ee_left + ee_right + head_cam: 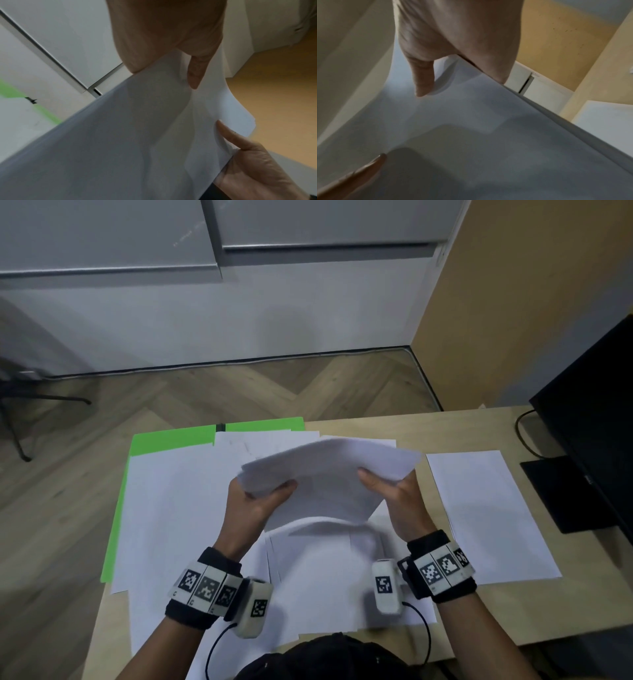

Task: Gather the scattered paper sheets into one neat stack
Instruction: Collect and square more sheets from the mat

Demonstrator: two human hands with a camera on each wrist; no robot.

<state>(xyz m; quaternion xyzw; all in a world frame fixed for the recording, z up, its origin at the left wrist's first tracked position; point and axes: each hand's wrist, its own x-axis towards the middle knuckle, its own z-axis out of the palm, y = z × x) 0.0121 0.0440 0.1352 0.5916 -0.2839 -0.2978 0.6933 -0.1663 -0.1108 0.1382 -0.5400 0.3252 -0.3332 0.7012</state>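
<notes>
A bundle of white paper sheets (329,474) hangs above the table, held between both hands. My left hand (260,498) grips its left edge, thumb on top and fingers hidden underneath. My right hand (394,491) grips the right edge the same way. The left wrist view shows the bundle (137,135) from close up, with my left thumb (193,73) on it and my right hand (254,162) at its other side. In the right wrist view my right thumb (423,81) presses the top sheet (471,135). More white sheets (191,525) lie spread over the table below.
A green folder (164,440) lies under the sheets at the table's far left. One single sheet (486,515) lies apart on the right. A black monitor (596,422) with its base and cable stands at the right edge. The wooden table (376,422) ends towards the floor beyond.
</notes>
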